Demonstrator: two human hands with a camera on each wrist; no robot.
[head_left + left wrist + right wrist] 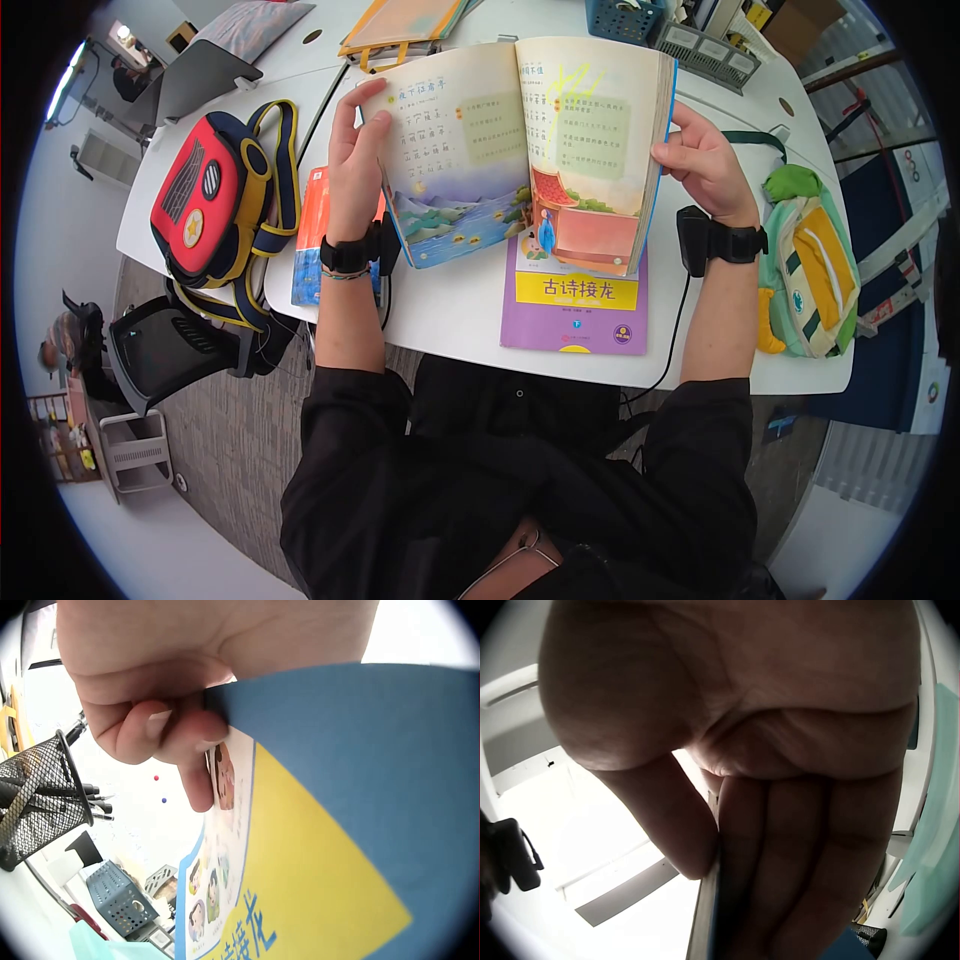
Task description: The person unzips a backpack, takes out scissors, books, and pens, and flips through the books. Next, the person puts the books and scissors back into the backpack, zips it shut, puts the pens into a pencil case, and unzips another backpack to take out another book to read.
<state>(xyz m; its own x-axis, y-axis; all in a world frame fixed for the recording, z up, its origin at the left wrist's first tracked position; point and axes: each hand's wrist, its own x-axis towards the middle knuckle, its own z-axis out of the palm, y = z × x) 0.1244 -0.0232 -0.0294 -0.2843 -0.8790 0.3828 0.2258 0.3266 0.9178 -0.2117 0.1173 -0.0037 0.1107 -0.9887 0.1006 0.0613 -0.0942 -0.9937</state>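
An illustrated book [455,165] is held up open over the table, its pages facing the head camera. My left hand [355,165] grips the left edge, thumb on the page and fingers behind. At the opposite edge, my right hand [708,165] pinches the book between thumb and fingers. The left wrist view shows the blue and yellow cover [322,847] with the left fingers [187,739] curled at its edge. In the right wrist view, the thumb [679,832] presses the page block [702,919]. Below the open book lies a purple book [573,320], partly covered by it.
An orange and blue book [308,265] lies by my left forearm. A red and navy school bag [205,200] stands at left, a green backpack [815,270] at right. Baskets [705,57] sit at the back. A mesh pen holder [41,799] shows in the left wrist view.
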